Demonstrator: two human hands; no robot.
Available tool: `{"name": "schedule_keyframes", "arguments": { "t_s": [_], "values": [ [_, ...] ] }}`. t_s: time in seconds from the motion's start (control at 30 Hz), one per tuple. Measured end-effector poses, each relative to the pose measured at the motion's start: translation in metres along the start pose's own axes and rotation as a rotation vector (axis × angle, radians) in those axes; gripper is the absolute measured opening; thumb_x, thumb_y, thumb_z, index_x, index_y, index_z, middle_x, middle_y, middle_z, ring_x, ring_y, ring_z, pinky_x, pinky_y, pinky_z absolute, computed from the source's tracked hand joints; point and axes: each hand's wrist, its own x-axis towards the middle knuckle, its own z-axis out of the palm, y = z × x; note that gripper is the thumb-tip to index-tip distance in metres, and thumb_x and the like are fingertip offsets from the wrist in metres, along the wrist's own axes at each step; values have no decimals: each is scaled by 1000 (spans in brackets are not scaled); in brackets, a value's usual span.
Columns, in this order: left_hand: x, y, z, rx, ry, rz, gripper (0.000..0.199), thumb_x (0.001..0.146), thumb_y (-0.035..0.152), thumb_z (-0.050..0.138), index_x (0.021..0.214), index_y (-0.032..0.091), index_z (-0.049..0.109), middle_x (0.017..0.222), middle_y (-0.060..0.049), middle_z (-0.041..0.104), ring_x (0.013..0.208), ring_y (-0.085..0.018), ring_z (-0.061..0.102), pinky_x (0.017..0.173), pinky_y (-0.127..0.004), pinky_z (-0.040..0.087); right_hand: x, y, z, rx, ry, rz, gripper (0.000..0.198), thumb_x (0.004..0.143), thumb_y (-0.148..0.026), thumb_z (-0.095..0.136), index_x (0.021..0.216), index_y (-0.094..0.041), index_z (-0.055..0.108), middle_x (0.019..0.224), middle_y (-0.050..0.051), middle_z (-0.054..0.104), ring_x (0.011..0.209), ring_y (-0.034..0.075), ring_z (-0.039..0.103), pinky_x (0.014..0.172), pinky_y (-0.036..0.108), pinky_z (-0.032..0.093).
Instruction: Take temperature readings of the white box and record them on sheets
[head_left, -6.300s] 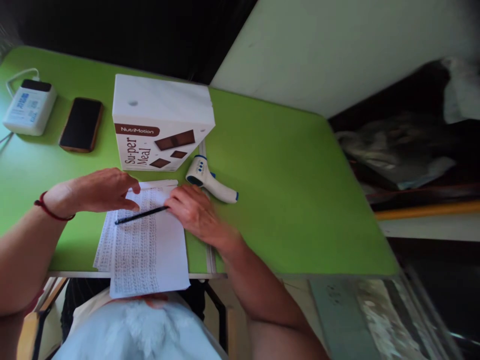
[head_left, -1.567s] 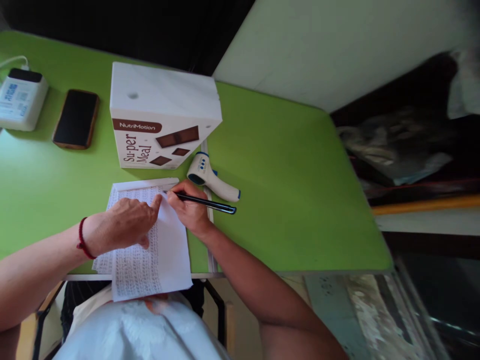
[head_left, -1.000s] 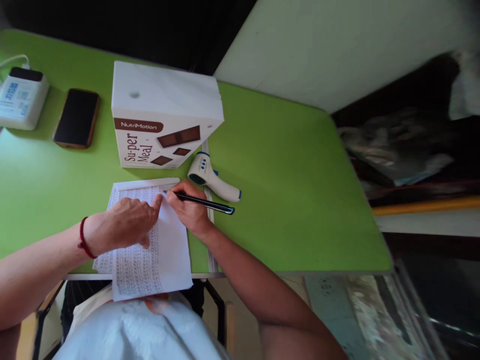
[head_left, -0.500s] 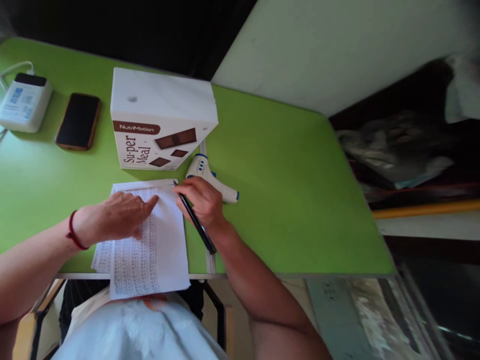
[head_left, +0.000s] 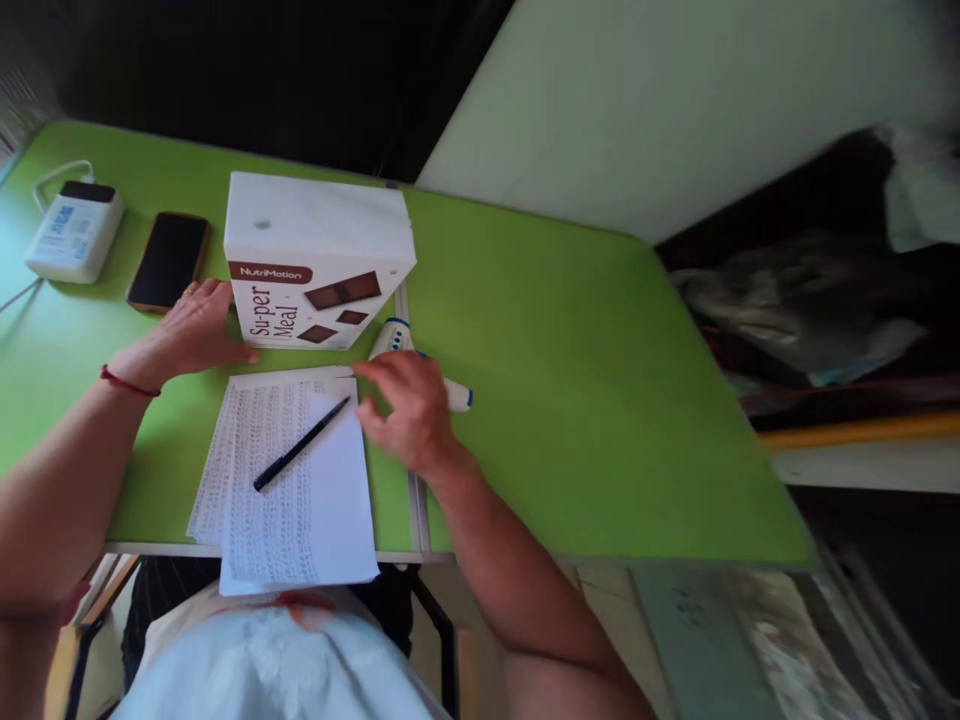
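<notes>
My left hand [head_left: 196, 332] is at the lower left side of a white box [head_left: 319, 220] labelled NutriMotion, fingers spread along its edge and thumb in front; the box stands upright. My right hand [head_left: 407, 412] hovers near the top right corner of the handwritten sheets [head_left: 330, 520], thumb and fingers apart with nothing between them. It partly covers a white and blue infrared thermometer [head_left: 391, 338] lying on the table. A black pen [head_left: 301, 444] lies slantwise across the top sheet.
On the green table [head_left: 562, 400], a phone [head_left: 169, 260] lies left of the box. Farther left is a white power adapter [head_left: 77, 232] with a cable. A dark panel [head_left: 225, 80] and a pale wall [head_left: 637, 120] border the back; a cluttered shelf [head_left: 810, 300] is on the right.
The pen has left my right hand and now lies on the sheets. My left hand has moved from the paper up and left to the box. My right hand has opened.
</notes>
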Motion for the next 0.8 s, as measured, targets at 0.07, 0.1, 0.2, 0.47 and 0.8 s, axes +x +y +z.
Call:
{"name": "schedule_keyframes", "arguments": {
  "t_s": [0.07,0.1,0.2,0.47,0.8],
  "values": [
    [3,-5,13,-91,54,-4,80,72,31,84,142,11,53,146,-22,58,137,-42,51,118,-57,38,-2,17,-5,-58,2,283,38,85,-21,66,123,-19,67,119,14,70,114,31,63,97,52,52],
    [3,-6,19,-130,91,-19,77,71,31,84,141,14,55,144,-18,60,136,-41,52,119,-55,39,-3,25,-8,-73,-46,403,49,83,-27,71,130,-17,64,127,18,67,118,35,61,99,55,52],
    [3,-8,28,-240,177,-44,73,69,29,82,137,19,59,136,-14,66,131,-40,57,115,-52,44,-3,41,-14,-49,-271,612,72,81,-44,76,143,-14,54,132,23,64,115,37,64,98,57,53],
    [-4,-5,23,-493,209,-114,68,75,60,78,128,18,67,125,-12,74,115,-36,67,100,-47,53,5,31,-16,361,-62,782,45,77,-46,77,113,-19,71,107,13,74,87,26,67,76,43,56],
    [-8,10,18,-607,140,-84,65,82,72,63,109,14,76,105,-11,79,95,-31,72,80,-39,56,3,-46,-3,1462,-78,675,31,75,-48,73,91,-23,67,70,-2,64,57,13,55,56,31,48]
  ]
}}
